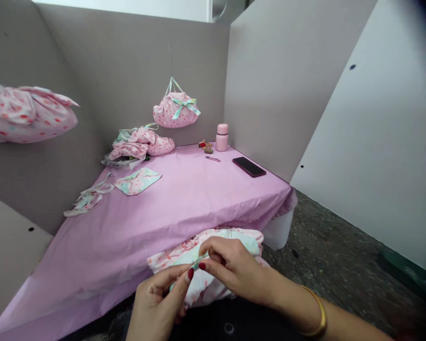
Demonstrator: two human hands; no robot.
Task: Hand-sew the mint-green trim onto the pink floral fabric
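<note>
Below the table's front edge, both hands work a bundle of pink-and-mint patterned fabric (230, 237) lying in my lap. My left hand (156, 303) pinches a thin mint-green strip (199, 261) of that fabric between thumb and forefinger. My right hand (230, 267), with a gold bangle (317, 315) on its wrist, is closed on the same strip just above. A thin thread runs up from the fabric; any needle is too small to make out.
A table under a pink cloth (184, 203) holds cut fabric pieces (138, 181), fabric strips (87, 199), a pile of finished pouches (142, 144), a pink bottle (222, 137), a black phone (249, 166) and small sewing bits (206, 147). Pink pouches (176, 110) hang against grey partition walls.
</note>
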